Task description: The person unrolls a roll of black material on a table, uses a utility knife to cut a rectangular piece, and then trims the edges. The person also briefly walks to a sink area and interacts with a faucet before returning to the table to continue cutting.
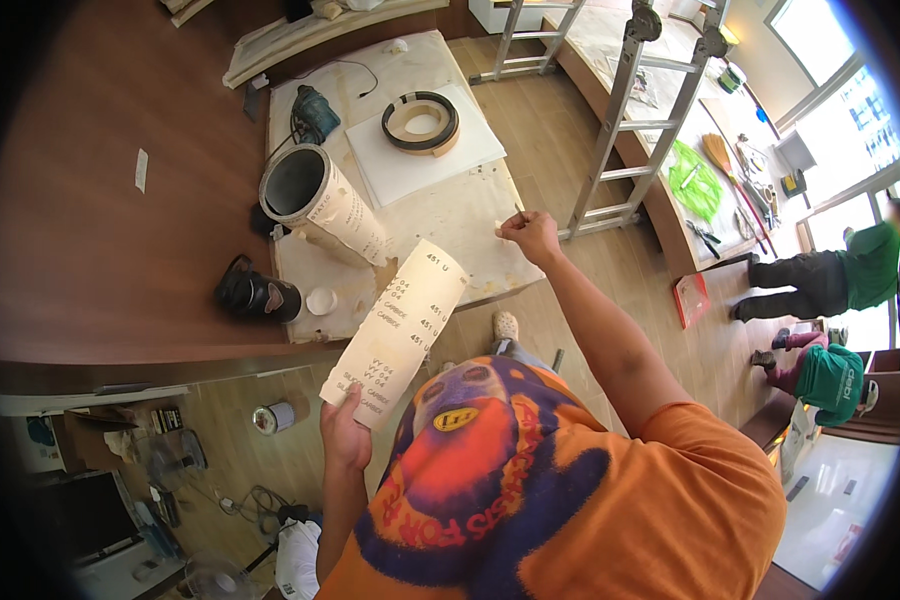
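Note:
My left hand (pixel 346 432) is closed on the lower end of a long cream sheet of sandpaper (pixel 398 335), its printed backing facing up. The sheet tilts in front of me, near the bench edge. Out to the right, my right hand (pixel 532 238) pinches a small pale scrap (pixel 501 230), with a thin dark tip showing above the fingers; what that tip belongs to is unclear. A large sandpaper roll (pixel 355 222) stands on the covered bench (pixel 450 215), its torn edge close to the sheet's upper end.
On the bench are a teal power tool (pixel 313 115), a black-edged ring roll (pixel 420 122) on white board, a black flask (pixel 257 292) and a white cap (pixel 321 301). A ladder (pixel 620 130) stands beyond. Two people (pixel 865 265) work at far right. A can (pixel 273 417) sits lower left.

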### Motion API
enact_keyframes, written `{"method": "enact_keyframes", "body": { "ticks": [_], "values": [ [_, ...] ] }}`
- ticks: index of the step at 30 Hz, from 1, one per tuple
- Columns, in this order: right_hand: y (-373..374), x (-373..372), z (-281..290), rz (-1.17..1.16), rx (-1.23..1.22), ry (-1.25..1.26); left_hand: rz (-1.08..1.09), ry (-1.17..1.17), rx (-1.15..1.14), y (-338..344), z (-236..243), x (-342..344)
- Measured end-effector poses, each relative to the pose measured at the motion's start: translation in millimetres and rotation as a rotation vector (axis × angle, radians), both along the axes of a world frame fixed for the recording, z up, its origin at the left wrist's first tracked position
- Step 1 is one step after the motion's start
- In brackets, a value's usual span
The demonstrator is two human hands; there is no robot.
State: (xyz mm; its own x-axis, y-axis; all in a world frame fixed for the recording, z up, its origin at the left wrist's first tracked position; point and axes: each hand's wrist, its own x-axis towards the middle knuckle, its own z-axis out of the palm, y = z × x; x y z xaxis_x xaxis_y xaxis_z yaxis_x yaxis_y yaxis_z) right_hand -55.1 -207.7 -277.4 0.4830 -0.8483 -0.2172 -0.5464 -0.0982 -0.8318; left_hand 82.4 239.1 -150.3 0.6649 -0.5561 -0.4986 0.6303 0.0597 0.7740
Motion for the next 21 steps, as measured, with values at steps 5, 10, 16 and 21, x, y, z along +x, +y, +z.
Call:
{"method": "enact_keyframes", "body": {
  "ticks": [5, 10, 16, 21],
  "values": [
    [-9, -33, -27, -0.127, -0.055, 0.019, 0.017, -0.005, 0.023, -3, 4, -1],
    [-17, -65, -52, -0.214, 0.068, -0.197, 0.013, 0.017, 0.054, -4, 1, 3],
    [0, -62, -32, -0.258, -0.082, 0.147, -0.025, -0.014, 0.036, -11, 8, 8],
    [-5, -79, -47, -0.364, -0.055, 0.168, -0.074, -0.003, 0.013, -20, 14, 14]
  ]
}}
